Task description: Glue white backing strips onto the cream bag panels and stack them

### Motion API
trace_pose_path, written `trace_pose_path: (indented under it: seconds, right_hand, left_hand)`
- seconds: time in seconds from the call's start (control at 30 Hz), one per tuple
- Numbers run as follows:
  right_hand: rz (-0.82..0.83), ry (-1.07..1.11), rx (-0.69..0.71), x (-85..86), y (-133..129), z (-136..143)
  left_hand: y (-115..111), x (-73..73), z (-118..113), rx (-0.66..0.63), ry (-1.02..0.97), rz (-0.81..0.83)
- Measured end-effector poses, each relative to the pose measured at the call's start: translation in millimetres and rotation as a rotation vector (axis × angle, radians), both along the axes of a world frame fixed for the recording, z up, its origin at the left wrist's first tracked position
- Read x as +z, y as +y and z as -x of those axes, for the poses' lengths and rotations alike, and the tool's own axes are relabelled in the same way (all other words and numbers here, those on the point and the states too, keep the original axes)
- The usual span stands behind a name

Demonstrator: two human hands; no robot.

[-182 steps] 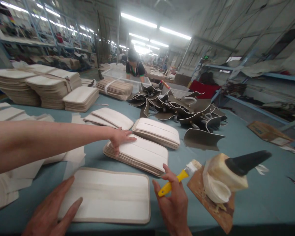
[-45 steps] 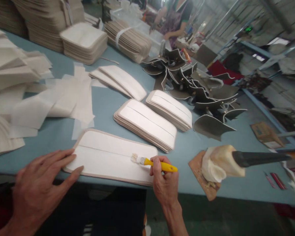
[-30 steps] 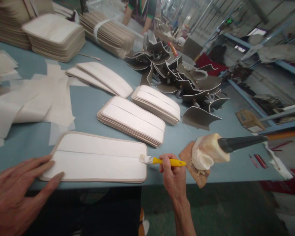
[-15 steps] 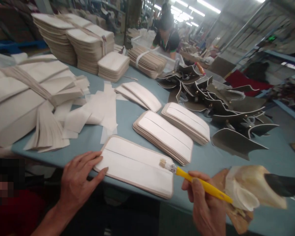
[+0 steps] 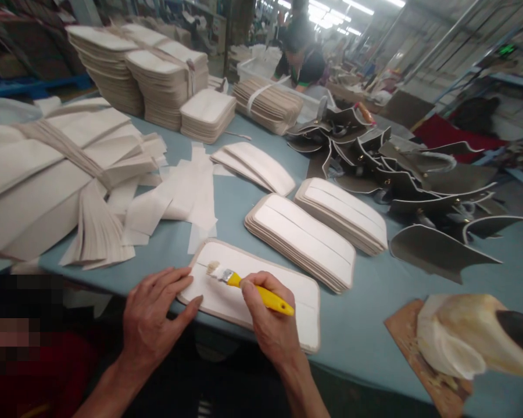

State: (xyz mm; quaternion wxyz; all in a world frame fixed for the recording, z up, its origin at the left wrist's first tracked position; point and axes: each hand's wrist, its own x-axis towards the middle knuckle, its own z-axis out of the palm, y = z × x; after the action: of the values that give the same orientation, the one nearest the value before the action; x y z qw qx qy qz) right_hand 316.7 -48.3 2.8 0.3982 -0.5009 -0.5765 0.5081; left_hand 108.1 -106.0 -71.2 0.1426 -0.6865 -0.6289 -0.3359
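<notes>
A white panel with a tan border [image 5: 305, 313] lies at the table's front edge, a dark line running along it. My left hand [image 5: 157, 307] rests with fingers apart on the panel's left end, holding nothing. Pinched in my right hand [image 5: 270, 313] is a yellow-handled brush [image 5: 272, 301], its bristles touching the panel's left part. Just behind are two stacks of similar panels, one nearer [image 5: 303, 238] and one farther right [image 5: 342, 212]. Two loose white pieces [image 5: 261, 165] lie behind them.
Bundled pale strips [image 5: 39, 168] cover the left side, with tall tied stacks [image 5: 161, 81] behind. Dark curved pieces [image 5: 440, 203] spread over the right. A glue-coated container [image 5: 457, 331] sits on a brown board [image 5: 412, 331] at front right. A person [image 5: 300, 58] leans at the back.
My right hand has moved the brush leftward along the panel, from its right end to its left part. My left hand stays on the panel. The view has shifted slightly.
</notes>
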Motion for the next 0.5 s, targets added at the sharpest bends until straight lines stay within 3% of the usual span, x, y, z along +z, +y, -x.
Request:
trace_pose_path:
  seconds: [0.13, 0.23, 0.5]
  right_hand:
    - [-0.013, -0.045, 0.072, -5.2, 7.4, 14.3]
    - [-0.013, -0.113, 0.037, -6.6, 9.2, 4.3]
    - [0.09, -0.269, -0.177, -0.2, -10.7, -93.4]
  left_hand:
    - [0.3, 1.1, 0.0, -0.01, 0.006, -0.002]
    - [-1.0, 1.0, 0.7, -0.015, -0.001, 0.02]
    - [0.5, -6.1, 2.4, 0.026, -0.022, 0.029]
